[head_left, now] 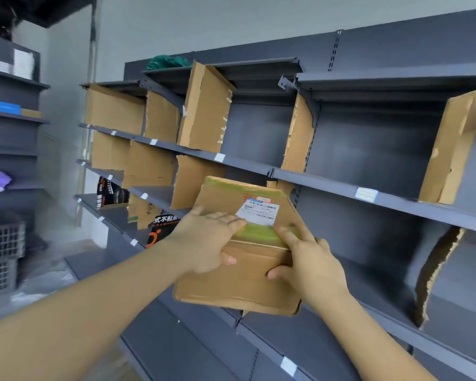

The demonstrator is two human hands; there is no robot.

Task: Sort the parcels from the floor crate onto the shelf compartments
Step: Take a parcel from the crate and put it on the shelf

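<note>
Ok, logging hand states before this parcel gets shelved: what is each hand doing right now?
Left hand: grips the cardboard parcel, fingers over its top, thumb on its front.
Right hand: grips the same parcel at its right side.

left hand: fingers on top, thumb in front, pinching parcel | right hand: likewise | both arms outstretched

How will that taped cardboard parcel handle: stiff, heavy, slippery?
Probably stiff: the cardboard parcel shows flat faces in the left hand and right hand. Likely light, held out at arm's length. Glossy green tape may be slick under fingers.
</note>
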